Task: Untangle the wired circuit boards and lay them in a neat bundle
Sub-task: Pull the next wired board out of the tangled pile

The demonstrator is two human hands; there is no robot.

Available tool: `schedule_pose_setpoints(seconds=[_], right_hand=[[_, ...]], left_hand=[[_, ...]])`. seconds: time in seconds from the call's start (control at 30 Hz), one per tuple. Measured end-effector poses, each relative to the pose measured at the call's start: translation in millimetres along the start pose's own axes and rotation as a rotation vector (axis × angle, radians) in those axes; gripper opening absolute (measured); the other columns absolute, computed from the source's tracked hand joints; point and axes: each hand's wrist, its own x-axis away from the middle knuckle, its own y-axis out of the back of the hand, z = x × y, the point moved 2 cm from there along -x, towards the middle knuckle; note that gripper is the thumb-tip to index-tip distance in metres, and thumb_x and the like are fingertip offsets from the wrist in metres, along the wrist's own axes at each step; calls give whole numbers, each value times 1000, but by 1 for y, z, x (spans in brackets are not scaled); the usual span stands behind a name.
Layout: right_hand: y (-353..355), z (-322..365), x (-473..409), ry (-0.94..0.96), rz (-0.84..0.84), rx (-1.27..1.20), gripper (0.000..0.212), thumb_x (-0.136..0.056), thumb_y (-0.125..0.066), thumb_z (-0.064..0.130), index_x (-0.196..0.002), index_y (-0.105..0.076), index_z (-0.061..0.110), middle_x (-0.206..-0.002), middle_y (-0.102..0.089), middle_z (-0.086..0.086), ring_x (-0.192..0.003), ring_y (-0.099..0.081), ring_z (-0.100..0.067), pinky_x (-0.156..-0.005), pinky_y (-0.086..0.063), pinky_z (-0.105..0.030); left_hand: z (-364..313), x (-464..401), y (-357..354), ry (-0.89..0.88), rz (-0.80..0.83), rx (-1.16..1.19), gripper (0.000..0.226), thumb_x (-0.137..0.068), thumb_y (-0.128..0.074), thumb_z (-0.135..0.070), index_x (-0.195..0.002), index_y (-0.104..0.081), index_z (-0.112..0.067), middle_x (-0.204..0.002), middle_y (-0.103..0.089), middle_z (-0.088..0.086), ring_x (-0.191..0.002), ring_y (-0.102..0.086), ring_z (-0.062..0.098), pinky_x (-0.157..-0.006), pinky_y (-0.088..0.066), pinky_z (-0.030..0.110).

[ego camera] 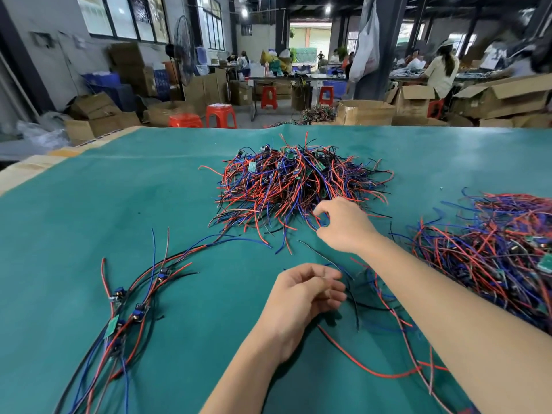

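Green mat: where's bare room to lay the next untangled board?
Bare mat lies between the laid-out bundle and the centre wire heap, also behind that heap. Crowded: the right heap, and loose wires by the left hand and right hand.
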Motion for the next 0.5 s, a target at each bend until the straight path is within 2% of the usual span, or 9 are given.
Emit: schedule_pose_setpoints(seconds=[0.1,0.13,0.23,0.3,0.4,0.5], right_hand=[[-5,-6,-14,-129,-101,66,46,-92,-66,19,-134,-47,21,-136,-45,-8,-117,-59,-39,-83,-46,-43],[-6,-10,-18,-176,-94,63,48,-93,-66,20,-136,-46,20,-137,-43,-9,-119,-59,-38,-83,-45,-42],[-9,-20,-28,-204,-32,71,37,-94,-63,22,-130,-59,19,-136,-50,-9,-124,-54,-35,-90,-47,-41],[-9,-22,-30,-221,-89,63,25,-92,-63,17,-116,-69,15,-128,-60,-14,-117,-58,-36,-85,-48,-38],[-7,-28,-28,-309,-186,-2,24,-89,-59,5,-107,-74,12,-118,-64,-22,-106,-63,-41,-85,-56,-41],[-2,-33,-29,-367,-204,-99,23,-85,-64,3,-105,-74,7,-113,-68,-23,-105,-65,-39,-86,-58,-41]], left_hand=[[1,-1,1,-6,7,6,15,-94,-52,6,-95,-66,0,-82,-67,13,-68,-63,18,-68,-53,24],[1,-1,1,-8,8,10,13,-94,-53,5,-96,-65,1,-82,-66,14,-69,-63,18,-68,-53,24],[3,-3,3,-10,13,23,11,-94,-55,3,-101,-64,3,-84,-66,15,-70,-64,19,-68,-54,25],[3,-3,4,-11,12,20,11,-94,-55,3,-100,-65,3,-84,-67,15,-70,-64,19,-68,-54,25],[3,-3,3,-8,18,19,12,-94,-54,3,-96,-66,1,-83,-67,14,-70,-63,19,-69,-54,24],[2,-3,3,-4,24,14,14,-95,-53,4,-95,-66,-1,-83,-67,13,-70,-63,18,-69,-54,24]])
